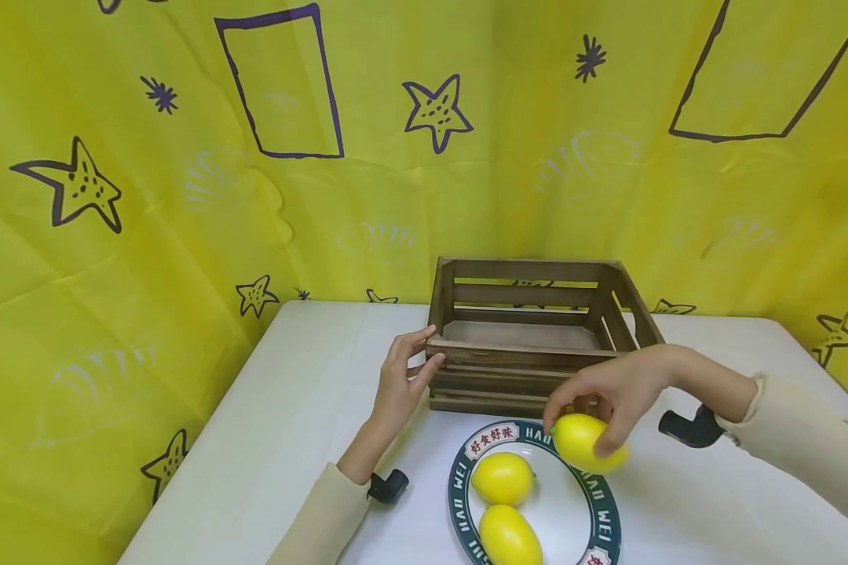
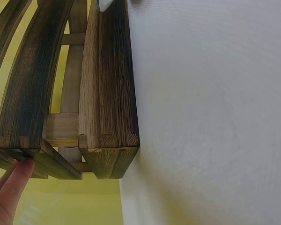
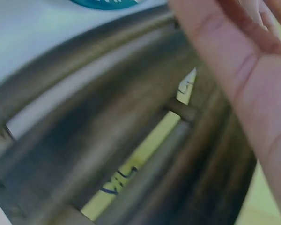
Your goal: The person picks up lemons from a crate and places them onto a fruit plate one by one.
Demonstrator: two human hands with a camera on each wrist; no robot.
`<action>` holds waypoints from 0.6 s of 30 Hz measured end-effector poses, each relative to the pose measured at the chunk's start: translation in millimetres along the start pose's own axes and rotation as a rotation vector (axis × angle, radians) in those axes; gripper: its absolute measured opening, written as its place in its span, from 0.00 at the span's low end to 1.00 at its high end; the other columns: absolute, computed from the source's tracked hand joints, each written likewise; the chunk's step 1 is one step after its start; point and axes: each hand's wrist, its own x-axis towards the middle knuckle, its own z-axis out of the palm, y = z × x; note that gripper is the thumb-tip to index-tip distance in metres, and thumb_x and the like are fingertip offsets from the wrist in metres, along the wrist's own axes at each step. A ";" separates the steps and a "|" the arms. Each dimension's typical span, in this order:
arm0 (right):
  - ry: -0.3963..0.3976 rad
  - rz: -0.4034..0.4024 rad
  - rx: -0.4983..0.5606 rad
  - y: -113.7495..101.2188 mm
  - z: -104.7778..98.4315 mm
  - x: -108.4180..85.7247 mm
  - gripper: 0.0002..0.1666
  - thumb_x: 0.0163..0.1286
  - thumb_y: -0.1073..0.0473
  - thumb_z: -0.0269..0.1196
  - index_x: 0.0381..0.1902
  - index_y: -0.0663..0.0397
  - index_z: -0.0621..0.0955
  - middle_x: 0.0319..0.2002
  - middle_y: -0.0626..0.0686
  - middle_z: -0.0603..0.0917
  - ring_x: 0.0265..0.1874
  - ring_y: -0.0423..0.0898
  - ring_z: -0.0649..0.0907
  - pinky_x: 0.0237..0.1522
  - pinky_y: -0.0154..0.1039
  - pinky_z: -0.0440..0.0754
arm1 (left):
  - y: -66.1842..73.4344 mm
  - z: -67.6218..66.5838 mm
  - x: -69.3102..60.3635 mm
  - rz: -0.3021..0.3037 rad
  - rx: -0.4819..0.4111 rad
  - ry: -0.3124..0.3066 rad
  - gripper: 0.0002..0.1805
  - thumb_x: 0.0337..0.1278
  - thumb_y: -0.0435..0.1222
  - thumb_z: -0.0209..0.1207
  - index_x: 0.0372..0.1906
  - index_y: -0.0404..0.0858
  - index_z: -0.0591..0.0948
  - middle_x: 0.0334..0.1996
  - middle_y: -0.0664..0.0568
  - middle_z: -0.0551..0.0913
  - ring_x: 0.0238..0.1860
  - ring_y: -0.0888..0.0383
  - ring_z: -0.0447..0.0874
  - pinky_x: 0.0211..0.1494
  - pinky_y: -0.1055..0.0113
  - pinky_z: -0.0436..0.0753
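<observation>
In the head view, my right hand [image 1: 618,388] holds a yellow lemon [image 1: 581,441] by its upper side, over the right rim of a green-edged plate [image 1: 459,490]. Two more lemons, an upper one [image 1: 502,479] and a lower one [image 1: 510,536], lie on the plate's left part. My left hand [image 1: 399,384] grips the front left corner of a brown slatted wooden crate [image 1: 523,357], thumb on its front. Up close in the left wrist view, fingertips of the left hand [image 2: 11,192] touch the crate's slat ends [image 2: 107,150]. The right wrist view has the right palm [image 3: 243,79] beside blurred slats [image 3: 84,140].
Behind the plate, the crate stands on a white table [image 1: 311,392], its inner floor bare. A yellow curtain [image 1: 367,196] with star drawings hangs behind and to the left. Black wrist devices, one left [image 1: 389,486] and one right [image 1: 691,428], sit by the sleeves.
</observation>
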 end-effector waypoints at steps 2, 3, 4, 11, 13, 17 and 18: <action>0.014 0.017 0.004 4.5 5.6 2.8 0.30 0.59 0.54 0.68 0.60 0.46 0.75 0.52 0.42 0.76 0.46 0.37 0.75 0.47 0.32 0.83 | 0.0 0.0 0.0 0.000 -0.001 0.004 0.24 0.65 0.37 0.61 0.64 0.44 0.72 0.56 0.44 0.74 0.57 0.44 0.79 0.48 0.63 0.86; 0.022 0.024 0.008 6.5 8.5 4.3 0.30 0.59 0.55 0.69 0.60 0.46 0.75 0.52 0.42 0.76 0.46 0.37 0.75 0.46 0.32 0.83 | -0.2 0.2 -0.1 0.002 -0.001 0.006 0.24 0.65 0.37 0.61 0.65 0.44 0.72 0.56 0.44 0.74 0.57 0.44 0.79 0.48 0.62 0.87; 0.030 0.032 0.012 8.5 11.3 6.3 0.30 0.59 0.55 0.69 0.60 0.46 0.75 0.53 0.42 0.76 0.46 0.37 0.75 0.46 0.32 0.83 | -0.6 0.0 -0.1 0.003 -0.002 0.008 0.24 0.65 0.37 0.61 0.64 0.44 0.72 0.56 0.44 0.74 0.57 0.44 0.79 0.48 0.62 0.87; 0.090 0.072 -0.002 22.8 30.5 16.5 0.30 0.59 0.55 0.69 0.60 0.41 0.75 0.55 0.40 0.76 0.45 0.35 0.74 0.43 0.31 0.82 | -0.8 -0.2 1.1 0.020 -0.017 0.005 0.24 0.64 0.36 0.61 0.64 0.42 0.72 0.56 0.43 0.73 0.57 0.43 0.79 0.48 0.62 0.87; 0.090 0.079 -0.001 26.8 34.2 18.7 0.29 0.59 0.55 0.69 0.60 0.40 0.75 0.56 0.39 0.75 0.45 0.35 0.74 0.43 0.31 0.81 | 0.2 -0.2 1.2 0.023 -0.016 0.006 0.24 0.64 0.35 0.61 0.64 0.42 0.72 0.56 0.42 0.74 0.57 0.43 0.79 0.48 0.62 0.87; 0.092 0.095 0.003 33.7 40.3 22.6 0.29 0.61 0.54 0.68 0.60 0.42 0.75 0.56 0.38 0.76 0.46 0.36 0.74 0.44 0.31 0.80 | 1.2 -0.9 0.5 0.018 -0.014 0.007 0.24 0.64 0.35 0.61 0.64 0.42 0.72 0.56 0.43 0.74 0.57 0.43 0.79 0.48 0.62 0.87; 0.097 0.103 0.003 35.3 42.0 23.5 0.28 0.61 0.53 0.68 0.60 0.41 0.75 0.55 0.38 0.76 0.46 0.35 0.74 0.44 0.32 0.80 | 1.1 -1.2 0.1 0.014 -0.011 0.007 0.24 0.64 0.35 0.61 0.64 0.43 0.72 0.56 0.43 0.74 0.57 0.44 0.79 0.48 0.62 0.87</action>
